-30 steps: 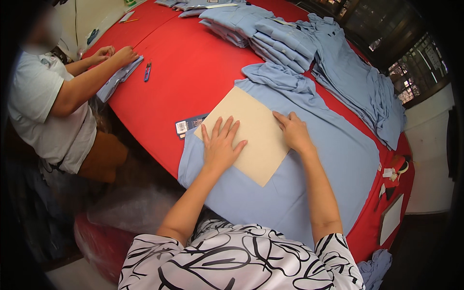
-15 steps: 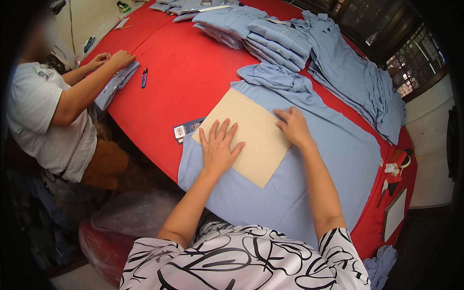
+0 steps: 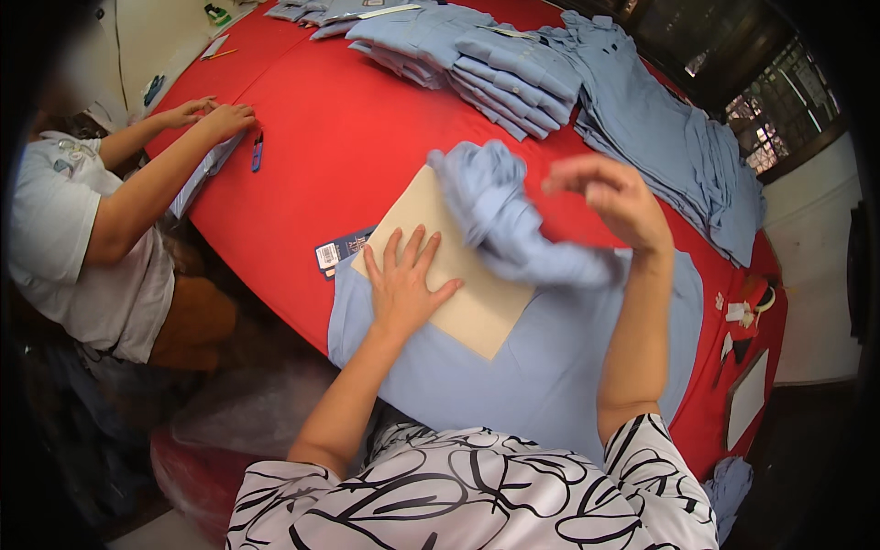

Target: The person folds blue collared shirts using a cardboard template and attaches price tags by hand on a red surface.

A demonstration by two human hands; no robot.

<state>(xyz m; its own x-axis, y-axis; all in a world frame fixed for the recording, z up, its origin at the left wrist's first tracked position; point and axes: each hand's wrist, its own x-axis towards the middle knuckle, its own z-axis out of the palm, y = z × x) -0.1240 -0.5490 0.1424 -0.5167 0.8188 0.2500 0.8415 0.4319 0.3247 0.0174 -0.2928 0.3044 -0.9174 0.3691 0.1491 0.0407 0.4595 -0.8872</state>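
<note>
A light blue garment (image 3: 568, 353) lies spread on the table before me, with a beige cardboard sheet (image 3: 486, 321) on top of it. My left hand (image 3: 401, 286) rests flat on the cardboard, fingers spread. A bunched part of the garment, probably a sleeve (image 3: 495, 206), lies crumpled across the cardboard's right side and is smeared by motion. Just right of that bunch, my right hand (image 3: 619, 200) is raised with its fingers apart, seemingly holding nothing; its fingertips are blurred. A dark blue tag (image 3: 353, 243) with a white label sticks out beside the cardboard's left corner.
Folded blue shirts (image 3: 513, 78) are stacked at the far side of the red table (image 3: 312, 101), beside a loose blue heap (image 3: 655, 137). A co-worker (image 3: 78, 238) handles a folded garment at left, near blue thread snips (image 3: 257, 152). A tape roll (image 3: 766, 299) lies at right.
My right hand has risen off the cardboard's right edge and moved right. The garment's far part has been flipped toward me over the cardboard. My left hand stays on the cardboard.
</note>
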